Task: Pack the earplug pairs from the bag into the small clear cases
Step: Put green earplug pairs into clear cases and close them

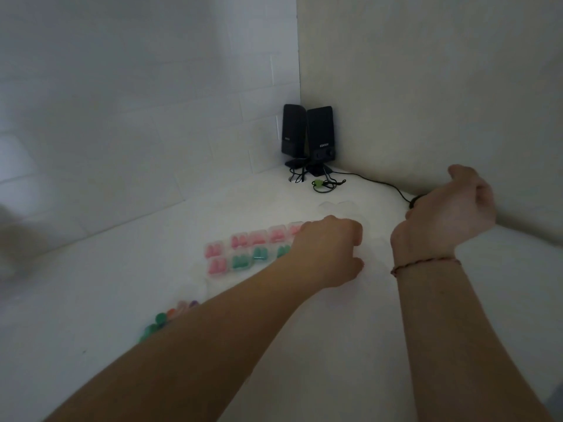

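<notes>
Loose earplugs (pixel 170 318) lying nearest; left hand (pixel 330 249) curling over filled cases (pixel 243 251), grip unclear; right hand (pixel 454 208) hovering, loosely curled, holding nothing.

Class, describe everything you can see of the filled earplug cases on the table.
The filled earplug cases are small, clear, plastic-looking boxes lying flat in two touching rows on the white table. The far row holds pink pairs; the near row starts pink, then green. The left hand covers the rows' right end, so the count is hidden.

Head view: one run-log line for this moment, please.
packed cases: two rows, pink and green | left hand: fingers curled at rows' right end, contents hidden | right hand: raised, nothing visible held
</notes>
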Action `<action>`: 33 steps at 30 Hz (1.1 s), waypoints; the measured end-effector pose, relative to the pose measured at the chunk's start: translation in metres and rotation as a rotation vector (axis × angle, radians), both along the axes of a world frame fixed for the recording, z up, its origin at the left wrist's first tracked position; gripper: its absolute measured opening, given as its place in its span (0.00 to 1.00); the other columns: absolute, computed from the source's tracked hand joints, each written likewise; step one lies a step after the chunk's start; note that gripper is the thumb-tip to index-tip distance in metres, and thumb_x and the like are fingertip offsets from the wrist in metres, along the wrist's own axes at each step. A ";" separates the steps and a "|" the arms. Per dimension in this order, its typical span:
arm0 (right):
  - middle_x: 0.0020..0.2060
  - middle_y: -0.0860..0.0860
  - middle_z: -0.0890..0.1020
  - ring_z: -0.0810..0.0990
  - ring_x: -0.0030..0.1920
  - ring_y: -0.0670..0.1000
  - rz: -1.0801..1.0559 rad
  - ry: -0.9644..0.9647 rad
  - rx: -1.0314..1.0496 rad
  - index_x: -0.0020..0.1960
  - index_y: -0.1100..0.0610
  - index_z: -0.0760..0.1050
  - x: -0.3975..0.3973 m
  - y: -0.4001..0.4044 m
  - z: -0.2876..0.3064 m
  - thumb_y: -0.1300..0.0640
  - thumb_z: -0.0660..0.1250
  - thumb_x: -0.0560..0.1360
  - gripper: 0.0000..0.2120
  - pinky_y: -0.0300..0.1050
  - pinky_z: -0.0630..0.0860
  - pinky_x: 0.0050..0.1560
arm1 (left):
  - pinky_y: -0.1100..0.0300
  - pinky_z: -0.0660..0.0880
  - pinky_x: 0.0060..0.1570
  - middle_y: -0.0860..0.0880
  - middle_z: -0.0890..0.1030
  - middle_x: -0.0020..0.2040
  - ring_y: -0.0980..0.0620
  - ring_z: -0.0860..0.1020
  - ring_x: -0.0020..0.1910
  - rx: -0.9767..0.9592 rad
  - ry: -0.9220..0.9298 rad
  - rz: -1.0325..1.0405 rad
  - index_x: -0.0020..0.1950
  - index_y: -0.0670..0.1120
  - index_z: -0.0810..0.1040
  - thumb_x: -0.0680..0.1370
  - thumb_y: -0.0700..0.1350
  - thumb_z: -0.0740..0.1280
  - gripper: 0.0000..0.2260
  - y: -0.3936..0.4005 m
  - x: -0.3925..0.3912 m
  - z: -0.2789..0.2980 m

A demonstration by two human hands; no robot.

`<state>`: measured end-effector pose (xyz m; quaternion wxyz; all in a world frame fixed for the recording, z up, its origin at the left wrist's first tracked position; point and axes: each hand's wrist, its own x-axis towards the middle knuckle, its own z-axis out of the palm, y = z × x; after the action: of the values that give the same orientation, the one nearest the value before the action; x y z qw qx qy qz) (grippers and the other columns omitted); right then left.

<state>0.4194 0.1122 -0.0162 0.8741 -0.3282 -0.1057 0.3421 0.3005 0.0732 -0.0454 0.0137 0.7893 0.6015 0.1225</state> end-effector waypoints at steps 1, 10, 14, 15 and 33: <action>0.33 0.58 0.68 0.66 0.35 0.55 0.027 -0.027 -0.033 0.36 0.58 0.75 -0.002 0.000 0.002 0.61 0.66 0.69 0.04 0.46 0.64 0.39 | 0.53 0.74 0.54 0.49 0.79 0.55 0.47 0.76 0.54 0.013 -0.033 -0.005 0.59 0.52 0.75 0.75 0.52 0.68 0.14 -0.004 -0.004 0.005; 0.29 0.41 0.79 0.72 0.27 0.42 0.822 -1.269 0.219 0.40 0.52 0.82 -0.068 -0.032 -0.007 0.71 0.59 0.69 0.19 0.32 0.69 0.28 | 0.70 0.75 0.45 0.53 0.86 0.45 0.59 0.83 0.44 0.059 -0.823 0.018 0.55 0.46 0.82 0.76 0.38 0.70 0.09 -0.076 -0.122 0.033; 0.43 0.40 0.82 0.78 0.38 0.46 0.948 -1.542 0.474 0.50 0.50 0.81 -0.086 -0.046 -0.022 0.69 0.70 0.68 0.17 0.28 0.70 0.35 | 0.60 0.79 0.49 0.47 0.85 0.52 0.48 0.83 0.50 -0.054 -1.147 -0.005 0.61 0.45 0.76 0.75 0.37 0.67 0.15 -0.102 -0.160 0.014; 0.45 0.41 0.82 0.78 0.39 0.47 0.950 -1.566 0.491 0.51 0.49 0.81 -0.090 -0.048 -0.024 0.64 0.74 0.69 0.15 0.28 0.70 0.36 | 0.59 0.79 0.49 0.45 0.85 0.53 0.46 0.83 0.50 -0.075 -1.207 -0.019 0.62 0.44 0.76 0.75 0.39 0.67 0.16 -0.105 -0.165 0.010; 0.40 0.47 0.83 0.79 0.37 0.45 0.429 -1.605 0.629 0.48 0.57 0.82 -0.111 -0.082 -0.020 0.50 0.71 0.72 0.11 0.34 0.73 0.34 | 0.58 0.80 0.52 0.38 0.82 0.57 0.46 0.83 0.54 -0.345 -1.847 -0.074 0.59 0.38 0.79 0.69 0.42 0.72 0.20 -0.115 -0.166 0.000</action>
<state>0.3087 0.0300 -0.0367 0.5035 -0.1871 -0.8348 0.1206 0.1342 -0.0420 -0.0456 0.6060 0.3853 0.3370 0.6089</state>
